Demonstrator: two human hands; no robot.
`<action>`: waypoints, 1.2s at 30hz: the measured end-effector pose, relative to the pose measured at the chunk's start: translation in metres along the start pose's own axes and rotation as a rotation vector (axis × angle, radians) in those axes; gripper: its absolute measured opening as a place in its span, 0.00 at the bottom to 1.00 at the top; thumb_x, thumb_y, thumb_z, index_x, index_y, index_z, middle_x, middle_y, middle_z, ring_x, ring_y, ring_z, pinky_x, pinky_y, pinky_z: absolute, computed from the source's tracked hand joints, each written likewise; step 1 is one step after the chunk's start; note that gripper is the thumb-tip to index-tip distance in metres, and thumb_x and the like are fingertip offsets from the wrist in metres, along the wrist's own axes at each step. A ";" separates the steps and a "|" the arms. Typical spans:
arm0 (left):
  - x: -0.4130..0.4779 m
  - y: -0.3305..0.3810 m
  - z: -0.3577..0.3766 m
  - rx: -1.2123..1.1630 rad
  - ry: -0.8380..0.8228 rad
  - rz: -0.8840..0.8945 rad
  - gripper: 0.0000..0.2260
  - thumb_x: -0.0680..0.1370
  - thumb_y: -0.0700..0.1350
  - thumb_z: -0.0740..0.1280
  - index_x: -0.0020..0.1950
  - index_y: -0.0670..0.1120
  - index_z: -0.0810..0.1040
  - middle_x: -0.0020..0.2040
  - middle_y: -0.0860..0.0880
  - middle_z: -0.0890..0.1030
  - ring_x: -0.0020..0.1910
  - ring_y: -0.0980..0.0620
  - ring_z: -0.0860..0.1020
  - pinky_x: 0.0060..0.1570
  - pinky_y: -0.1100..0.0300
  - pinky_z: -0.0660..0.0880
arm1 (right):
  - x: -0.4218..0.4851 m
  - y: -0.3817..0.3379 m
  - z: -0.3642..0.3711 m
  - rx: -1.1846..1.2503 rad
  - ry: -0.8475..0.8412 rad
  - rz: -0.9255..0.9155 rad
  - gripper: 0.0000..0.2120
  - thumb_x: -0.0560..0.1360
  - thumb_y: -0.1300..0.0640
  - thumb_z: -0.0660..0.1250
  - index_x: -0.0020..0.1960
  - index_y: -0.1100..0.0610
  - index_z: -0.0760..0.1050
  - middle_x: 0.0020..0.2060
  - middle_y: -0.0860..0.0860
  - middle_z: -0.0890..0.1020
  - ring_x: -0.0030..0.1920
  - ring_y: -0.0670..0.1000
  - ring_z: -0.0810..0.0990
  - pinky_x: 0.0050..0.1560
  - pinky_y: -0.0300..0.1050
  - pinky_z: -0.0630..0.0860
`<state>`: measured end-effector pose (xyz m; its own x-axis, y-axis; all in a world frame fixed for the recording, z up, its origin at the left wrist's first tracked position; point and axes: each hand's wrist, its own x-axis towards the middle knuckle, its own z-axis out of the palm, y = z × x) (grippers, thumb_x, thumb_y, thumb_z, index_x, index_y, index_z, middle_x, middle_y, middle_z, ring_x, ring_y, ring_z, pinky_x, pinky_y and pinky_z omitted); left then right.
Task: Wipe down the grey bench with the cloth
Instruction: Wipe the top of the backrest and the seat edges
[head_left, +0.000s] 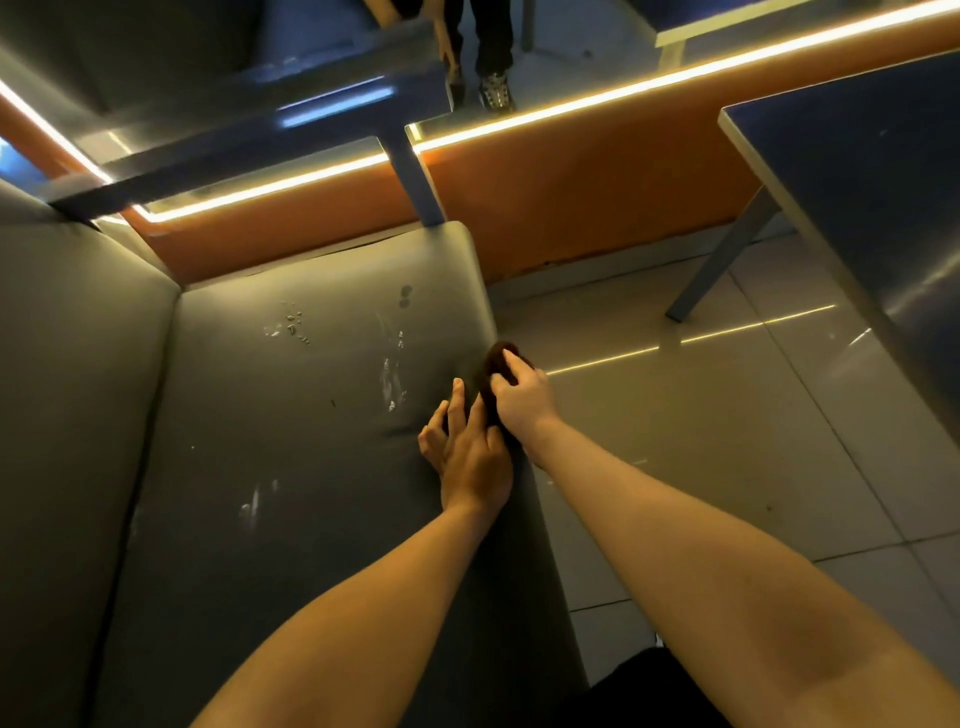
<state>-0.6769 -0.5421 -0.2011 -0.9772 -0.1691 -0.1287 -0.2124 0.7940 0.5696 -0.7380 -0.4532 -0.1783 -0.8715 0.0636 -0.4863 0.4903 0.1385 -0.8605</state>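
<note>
Right hand (522, 402) gripping cloth (500, 357) at bench (285, 426) edge, left hand (470, 457) beside

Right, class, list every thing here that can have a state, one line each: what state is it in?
grey bench: seat marked with pale smears and specks.
cloth: bunched up, at the seat's right edge.
right hand: grips the cloth.
left hand: fingers straight, resting on the seat beside the cloth.
light strip: lit.
</note>
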 end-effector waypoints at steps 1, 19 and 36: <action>0.000 -0.002 0.000 -0.053 0.022 -0.020 0.24 0.80 0.53 0.50 0.76 0.61 0.67 0.82 0.58 0.55 0.76 0.51 0.52 0.70 0.61 0.47 | -0.004 0.004 -0.001 -0.061 0.009 -0.006 0.23 0.84 0.55 0.58 0.79 0.49 0.65 0.74 0.56 0.66 0.74 0.58 0.67 0.76 0.56 0.65; -0.002 0.005 0.012 0.194 0.055 0.009 0.22 0.83 0.56 0.50 0.79 0.59 0.58 0.82 0.55 0.50 0.78 0.52 0.46 0.76 0.46 0.44 | 0.041 0.017 -0.003 0.558 -0.067 0.270 0.19 0.85 0.55 0.57 0.75 0.50 0.70 0.67 0.53 0.78 0.65 0.56 0.78 0.70 0.55 0.74; 0.008 0.006 0.001 0.196 -0.096 -0.005 0.22 0.85 0.54 0.50 0.80 0.59 0.56 0.83 0.52 0.46 0.79 0.48 0.44 0.76 0.45 0.41 | -0.014 0.038 -0.020 -0.103 0.018 0.299 0.15 0.79 0.57 0.60 0.61 0.62 0.79 0.54 0.60 0.83 0.50 0.59 0.82 0.38 0.47 0.78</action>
<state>-0.6862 -0.5378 -0.1994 -0.9690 -0.1240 -0.2135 -0.2027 0.8933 0.4011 -0.7074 -0.4286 -0.2015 -0.6891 0.1341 -0.7122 0.7221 0.2100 -0.6592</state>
